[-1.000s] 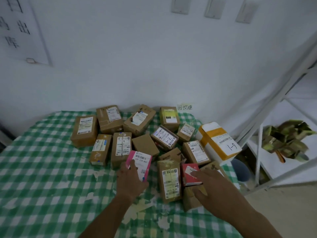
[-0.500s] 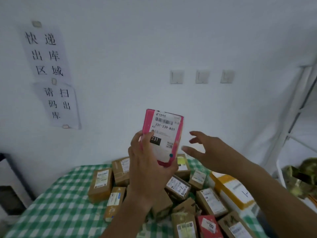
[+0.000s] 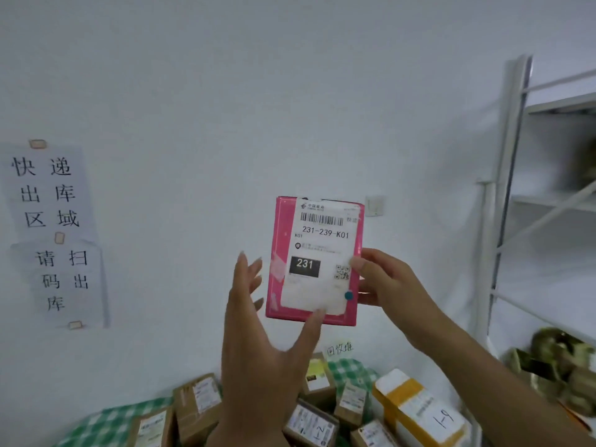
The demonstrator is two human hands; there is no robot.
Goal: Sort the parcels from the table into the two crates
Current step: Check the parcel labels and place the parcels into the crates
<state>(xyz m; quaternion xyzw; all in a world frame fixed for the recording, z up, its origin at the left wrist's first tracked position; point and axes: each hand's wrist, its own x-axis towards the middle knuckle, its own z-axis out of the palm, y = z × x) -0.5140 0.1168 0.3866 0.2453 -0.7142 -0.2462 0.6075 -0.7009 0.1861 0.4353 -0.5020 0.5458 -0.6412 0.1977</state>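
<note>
I hold a pink parcel upright in front of the white wall, its white label reading 231-239-K01 facing me. My right hand pinches its right edge, thumb on the label and fingers behind. My left hand is spread just left of the parcel with fingers straight, and its thumb tip touches the bottom edge. Below lie several brown parcels and a white box with orange tape on the green checked table. No crate is in view.
Two paper notices hang on the wall at the left. A white metal shelf rack stands at the right, with crumpled green-brown packaging on a lower shelf.
My left hand lifted the pink parcel off the table to eye level. My right hand has now taken its right edge, and the left hand's fingers have opened off it.
</note>
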